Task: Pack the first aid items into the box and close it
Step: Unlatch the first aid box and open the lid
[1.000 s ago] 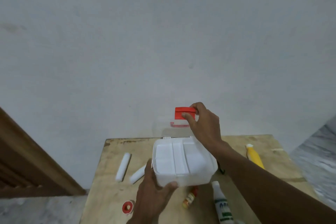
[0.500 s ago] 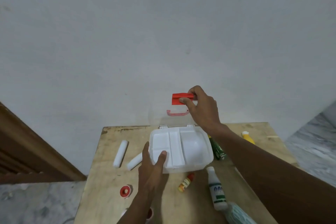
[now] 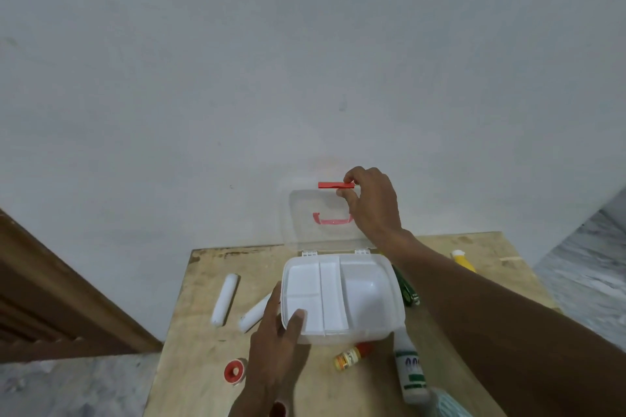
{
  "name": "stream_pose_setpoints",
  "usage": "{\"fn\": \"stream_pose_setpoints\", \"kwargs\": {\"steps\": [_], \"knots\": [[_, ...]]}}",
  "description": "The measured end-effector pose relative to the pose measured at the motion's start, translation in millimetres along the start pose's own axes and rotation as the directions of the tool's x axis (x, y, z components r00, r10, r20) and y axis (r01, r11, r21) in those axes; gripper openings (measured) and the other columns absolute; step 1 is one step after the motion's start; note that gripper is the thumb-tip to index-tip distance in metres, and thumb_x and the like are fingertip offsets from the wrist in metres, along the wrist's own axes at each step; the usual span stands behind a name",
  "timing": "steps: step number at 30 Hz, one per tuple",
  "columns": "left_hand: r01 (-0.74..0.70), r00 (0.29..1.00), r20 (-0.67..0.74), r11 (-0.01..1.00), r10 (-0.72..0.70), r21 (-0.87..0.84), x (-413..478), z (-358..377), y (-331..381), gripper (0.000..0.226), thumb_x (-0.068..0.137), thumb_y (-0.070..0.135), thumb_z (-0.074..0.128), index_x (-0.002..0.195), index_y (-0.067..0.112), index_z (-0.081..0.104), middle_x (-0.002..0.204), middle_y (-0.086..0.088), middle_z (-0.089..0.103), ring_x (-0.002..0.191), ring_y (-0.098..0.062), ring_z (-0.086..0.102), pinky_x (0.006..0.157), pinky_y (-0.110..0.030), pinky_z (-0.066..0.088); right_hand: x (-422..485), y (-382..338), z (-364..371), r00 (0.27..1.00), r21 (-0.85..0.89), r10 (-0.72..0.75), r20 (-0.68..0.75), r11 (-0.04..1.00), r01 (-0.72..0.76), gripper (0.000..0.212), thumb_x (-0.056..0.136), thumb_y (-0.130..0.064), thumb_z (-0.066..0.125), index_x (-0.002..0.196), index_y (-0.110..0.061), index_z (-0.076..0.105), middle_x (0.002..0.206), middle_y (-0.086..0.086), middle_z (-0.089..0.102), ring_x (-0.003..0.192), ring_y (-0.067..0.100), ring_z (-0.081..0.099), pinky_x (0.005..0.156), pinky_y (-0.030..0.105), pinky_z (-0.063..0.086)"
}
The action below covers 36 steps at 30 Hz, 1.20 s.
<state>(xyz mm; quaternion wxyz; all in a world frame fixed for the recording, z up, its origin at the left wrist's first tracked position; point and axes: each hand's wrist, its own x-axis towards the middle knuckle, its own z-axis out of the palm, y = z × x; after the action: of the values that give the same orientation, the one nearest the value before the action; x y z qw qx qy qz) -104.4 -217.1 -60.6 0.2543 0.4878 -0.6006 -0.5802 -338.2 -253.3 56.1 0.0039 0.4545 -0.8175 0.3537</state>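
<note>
A white box with an inner divided tray stands in the middle of the wooden table. Its clear lid is raised upright, and my right hand pinches the red latch at the lid's top edge. My left hand rests against the box's front left corner, thumb on the rim. Around the box lie two white gauze rolls, a red tape spool, a small yellow bottle with a red cap, a white bottle with green print, a dark green item and a yellow bottle.
The table stands against a plain grey wall. A brown wooden frame runs along the left. A pale green item lies at the table's front right edge, partly cut off. Marbled floor shows on both sides.
My right hand has swung the lid further back, to upright. My left hand has shifted from gripping the box's front to resting at its front left corner. The view has tilted down.
</note>
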Motion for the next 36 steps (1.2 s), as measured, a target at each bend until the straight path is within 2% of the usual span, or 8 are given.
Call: {"fn": "stream_pose_setpoints", "kwargs": {"steps": [6, 10, 15, 17, 23, 26, 30, 36], "knots": [[-0.021, 1.0, 0.012, 1.0, 0.02, 0.021, 3, -2, -4, 0.074, 0.069, 0.077, 0.056, 0.139, 0.057, 0.039, 0.125, 0.017, 0.065, 0.109, -0.008, 0.065, 0.089, -0.04, 0.057, 9, 12, 8, 0.998, -0.011, -0.03, 0.05, 0.999, 0.03, 0.019, 0.088, -0.014, 0.068, 0.107, -0.013, 0.069, 0.108, 0.01, 0.062, 0.104, 0.029, 0.053, 0.082, 0.025, 0.034], [-0.043, 0.998, 0.043, 0.998, 0.042, 0.039, 3, -3, -4, 0.073, 0.073, 0.074, 0.055, 0.141, 0.055, 0.037, 0.125, 0.017, 0.066, 0.112, -0.008, 0.064, 0.091, -0.037, 0.056, 6, 23, 10, 0.991, -0.064, -0.119, 0.054, 0.99, 0.122, 0.034, 0.086, -0.006, 0.069, 0.119, -0.01, 0.069, 0.111, 0.012, 0.06, 0.108, 0.031, 0.051, 0.089, 0.019, 0.03], [-0.047, 0.997, 0.067, 0.999, 0.045, 0.023, 4, -5, -5, 0.074, 0.074, 0.075, 0.056, 0.143, 0.053, 0.035, 0.126, 0.018, 0.065, 0.114, -0.009, 0.064, 0.091, -0.035, 0.056, -2, 31, 13, 0.973, -0.173, -0.232, 0.019, 0.957, 0.232, 0.044, 0.079, -0.008, 0.074, 0.123, -0.008, 0.067, 0.117, 0.019, 0.061, 0.111, 0.041, 0.053, 0.098, 0.048, 0.046], [-0.044, 0.996, 0.073, 0.999, 0.042, 0.031, 5, -6, -6, 0.073, 0.077, 0.074, 0.057, 0.143, 0.054, 0.035, 0.127, 0.019, 0.064, 0.115, -0.008, 0.063, 0.093, -0.037, 0.056, -4, 31, 11, 0.973, -0.178, -0.226, 0.049, 0.956, 0.231, 0.05, 0.08, -0.011, 0.075, 0.129, -0.009, 0.063, 0.124, 0.02, 0.058, 0.118, 0.041, 0.05, 0.102, 0.047, 0.044], [-0.039, 0.996, 0.078, 0.997, 0.034, 0.065, 5, -8, -4, 0.09, 0.071, 0.076, 0.055, 0.151, 0.045, 0.026, 0.132, 0.015, 0.062, 0.118, -0.008, 0.06, 0.087, -0.02, 0.049, -10, 33, -1, 0.972, -0.16, -0.205, 0.114, 0.962, 0.222, 0.067, 0.082, -0.018, 0.076, 0.143, -0.009, 0.049, 0.145, 0.019, 0.046, 0.138, 0.037, 0.037, 0.111, 0.055, 0.034], [-0.031, 0.997, 0.077, 0.996, 0.024, 0.088, 3, -9, 0, 0.086, 0.082, 0.068, 0.059, 0.154, 0.04, 0.022, 0.139, 0.009, 0.058, 0.122, -0.006, 0.054, 0.083, -0.012, 0.041, -17, 34, -4, 0.977, -0.162, -0.164, 0.138, 0.969, 0.186, 0.069, 0.087, -0.023, 0.071, 0.148, -0.013, 0.041, 0.154, 0.014, 0.037, 0.145, 0.032, 0.028, 0.116, 0.054, 0.027], [-0.051, 0.996, 0.076, 0.987, 0.039, 0.153, -2, -13, 11, 0.074, 0.093, 0.047, 0.056, 0.156, 0.034, 0.02, 0.142, -0.001, 0.056, 0.126, -0.013, 0.052, 0.092, -0.021, 0.035, -33, 34, -12, 0.984, -0.165, -0.121, 0.13, 0.976, 0.141, 0.064, 0.092, -0.025, 0.065, 0.149, -0.013, 0.04, 0.156, 0.012, 0.035, 0.146, 0.027, 0.027, 0.119, 0.04, 0.023], [-0.128, 0.992, 0.023, 0.954, 0.127, 0.271, -4, -24, 21, 0.077, 0.089, 0.051, 0.062, 0.154, 0.025, 0.029, 0.15, -0.007, 0.048, 0.135, -0.025, 0.048, 0.108, -0.045, 0.039, -82, 34, -26, 0.986, -0.149, 0.049, 0.157, 0.989, -0.025, 0.059, 0.095, -0.027, 0.061, 0.148, -0.01, 0.041, 0.153, 0.011, 0.039, 0.143, 0.027, 0.032, 0.118, 0.037, 0.026]]}}
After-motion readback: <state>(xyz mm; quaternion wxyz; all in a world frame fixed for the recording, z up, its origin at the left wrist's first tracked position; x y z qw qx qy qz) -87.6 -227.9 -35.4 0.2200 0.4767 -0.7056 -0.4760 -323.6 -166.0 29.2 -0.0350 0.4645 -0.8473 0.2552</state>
